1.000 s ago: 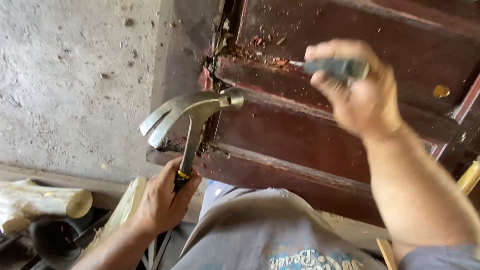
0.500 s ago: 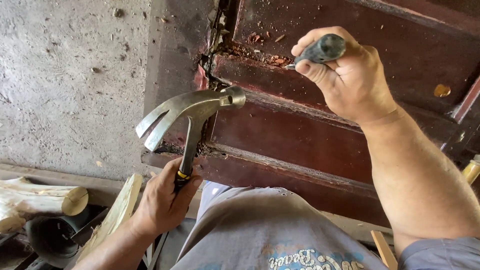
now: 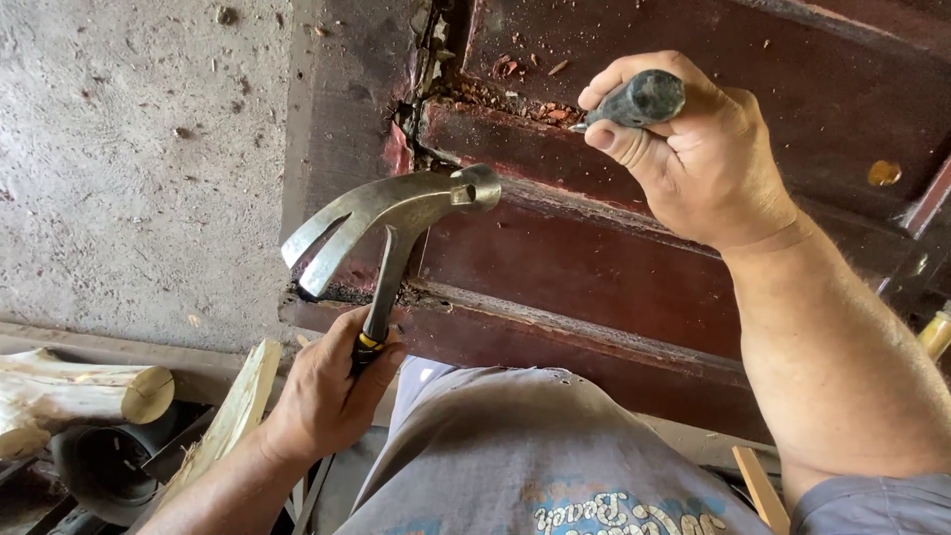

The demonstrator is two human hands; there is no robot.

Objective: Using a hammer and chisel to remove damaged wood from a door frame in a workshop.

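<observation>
The left hand is seen at about seven o'clock in the view, its fingers wrapped tightly around the grip of a claw hammer, with the wrist and forearm running down toward the lower left corner. The hammer's handle is held almost upright, its long axis leaning slightly toward one o'clock; the steel head lies crosswise on top, with the round striking face turned toward three o'clock and the split claw sweeping down toward eight o'clock.

The right hand is raised at about one o'clock, closed in a fist around the dark handle of a chisel. The forearm descends from it toward five o'clock. The chisel's long axis runs from its butt at two o'clock down toward nine o'clock, and the tip is directed at the chipped, splintered corner of a dark red wooden door, which is filled with wood crumbs.

The hammer face is held apart from the chisel, to its lower left. Pale cut logs are seen at eight o'clock.
</observation>
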